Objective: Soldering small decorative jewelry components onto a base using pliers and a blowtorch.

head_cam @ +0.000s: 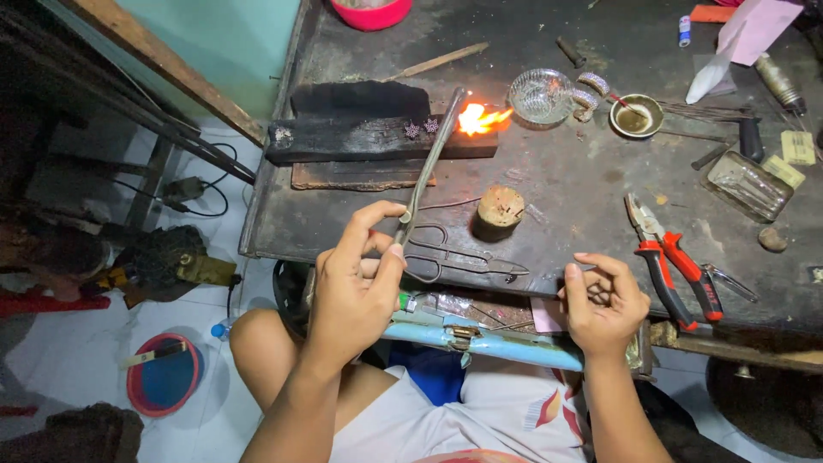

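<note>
Left hand (356, 279) pinches the near end of a long metal torch pipe (431, 159), fingers clenched on it. Pipe runs toward 1 o'clock from the grip; flame (480, 118) burns at its far tip, over the right end of the charred block (377, 137). Two small flower-shaped pieces (422, 129) sit on the block just at 9 o'clock of the flame. Right hand (603, 304), at the bench's near edge (283, 253), curled around something small; cannot tell what. Bare bench between cork stump (500, 210) and red pliers (673, 261). Scissors (463, 257) lie just beside the left fingers.
</note>
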